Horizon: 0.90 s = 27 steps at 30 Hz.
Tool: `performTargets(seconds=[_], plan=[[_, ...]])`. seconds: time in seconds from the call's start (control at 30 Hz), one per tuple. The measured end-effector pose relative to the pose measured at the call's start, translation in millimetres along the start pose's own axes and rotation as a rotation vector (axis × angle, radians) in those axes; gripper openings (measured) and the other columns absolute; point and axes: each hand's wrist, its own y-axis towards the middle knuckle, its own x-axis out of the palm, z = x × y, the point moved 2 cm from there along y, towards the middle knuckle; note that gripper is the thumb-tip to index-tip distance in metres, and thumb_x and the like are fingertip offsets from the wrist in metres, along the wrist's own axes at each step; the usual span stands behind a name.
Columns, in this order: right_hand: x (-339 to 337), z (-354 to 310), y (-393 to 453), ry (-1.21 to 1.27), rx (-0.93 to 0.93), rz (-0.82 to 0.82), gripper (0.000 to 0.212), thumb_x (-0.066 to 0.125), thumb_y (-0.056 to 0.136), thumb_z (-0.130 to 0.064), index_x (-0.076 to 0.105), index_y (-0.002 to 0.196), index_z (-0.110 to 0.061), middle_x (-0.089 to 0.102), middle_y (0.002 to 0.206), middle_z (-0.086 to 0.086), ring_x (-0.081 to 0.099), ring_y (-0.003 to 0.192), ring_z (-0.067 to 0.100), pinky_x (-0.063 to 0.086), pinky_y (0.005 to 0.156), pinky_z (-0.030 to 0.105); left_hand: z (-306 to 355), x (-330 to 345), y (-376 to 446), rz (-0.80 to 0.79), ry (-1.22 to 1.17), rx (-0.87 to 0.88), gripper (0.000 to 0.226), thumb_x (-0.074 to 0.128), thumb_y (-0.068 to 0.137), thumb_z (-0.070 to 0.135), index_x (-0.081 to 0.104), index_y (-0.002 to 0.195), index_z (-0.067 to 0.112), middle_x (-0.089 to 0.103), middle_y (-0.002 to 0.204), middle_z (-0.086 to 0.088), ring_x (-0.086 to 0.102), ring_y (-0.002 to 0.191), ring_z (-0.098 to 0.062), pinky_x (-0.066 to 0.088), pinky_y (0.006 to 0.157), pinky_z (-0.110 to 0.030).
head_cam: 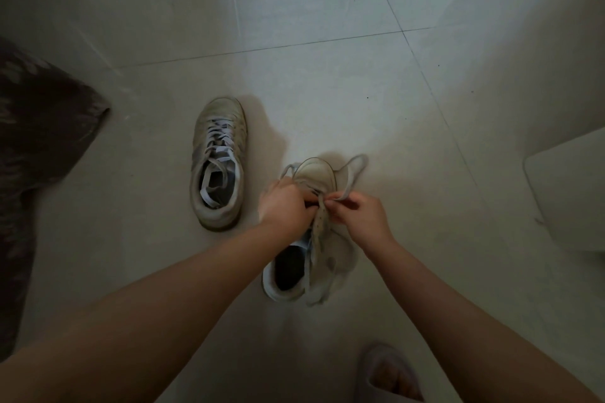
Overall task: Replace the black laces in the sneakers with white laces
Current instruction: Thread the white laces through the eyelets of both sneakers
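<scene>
Two pale worn sneakers stand on the tiled floor. The left sneaker (pixel 218 160) is laced with a white lace and stands alone. The right sneaker (pixel 311 239) sits under both my hands, toe pointing away. My left hand (pixel 286 204) grips the shoe's upper at the eyelets, fingers curled. My right hand (pixel 358 211) pinches a white lace (pixel 352 173) that loops out past the toe to the right. Another stretch of the lace curves round the toe's left side. No black lace is visible.
A dark patterned cloth (pixel 36 154) lies at the left edge. A pale flat board or mat (pixel 569 193) lies at the right edge. My foot in a light slipper (pixel 389 376) shows at the bottom. Pale floor tiles (pixel 327 26) stretch away beyond the shoes.
</scene>
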Motion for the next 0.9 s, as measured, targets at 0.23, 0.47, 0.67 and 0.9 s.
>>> performTargets(seconds=[0.23, 0.47, 0.67, 0.9], plan=[[-2.8, 2.6, 4.7, 0.081, 0.098, 0.05, 0.005, 0.076, 0.076, -0.011, 0.073, 0.075, -0.014, 0.071, 0.076, 0.009, 0.064, 0.075, 0.017, 0.054, 0.084, 0.046, 9.2, 18.0, -0.6, 0.042, -0.147, -0.098, 0.027, 0.052, 0.091, 0.041, 0.066, 0.113, 0.037, 0.054, 0.123, -0.002, 0.045, 0.118, -0.024, 0.035, 0.098, -0.035], [-0.5, 0.1, -6.6, 0.049, 0.097, 0.004, 0.02, 0.078, 0.076, -0.016, 0.07, 0.092, -0.006, 0.071, 0.088, 0.007, 0.066, 0.084, 0.015, 0.054, 0.081, 0.03, 2.6, 26.8, 8.7, 0.054, -0.279, -0.068, 0.022, 0.058, 0.086, 0.028, 0.072, 0.103, 0.03, 0.064, 0.112, -0.003, 0.053, 0.108, -0.024, 0.046, 0.09, -0.036], [0.9, -5.1, -10.2, -0.052, 0.102, 0.02, 0.009, 0.073, 0.078, -0.011, 0.064, 0.076, -0.013, 0.065, 0.075, 0.0, 0.059, 0.071, 0.009, 0.048, 0.065, 0.02, 0.0, 32.0, 11.4, 0.06, -0.312, -0.019, 0.023, 0.06, 0.083, 0.027, 0.072, 0.101, 0.034, 0.067, 0.105, -0.001, 0.059, 0.099, -0.025, 0.054, 0.08, -0.04], [7.7, -9.9, -15.6, -0.117, 0.039, 0.059, 0.008, 0.071, 0.078, -0.01, 0.067, 0.083, -0.015, 0.066, 0.078, -0.002, 0.06, 0.075, 0.008, 0.045, 0.067, 0.016, 6.2, 33.6, 10.3, 0.127, -0.22, -0.049, 0.023, 0.055, 0.087, 0.025, 0.071, 0.103, 0.026, 0.056, 0.114, -0.004, 0.046, 0.113, -0.026, 0.043, 0.089, -0.034]])
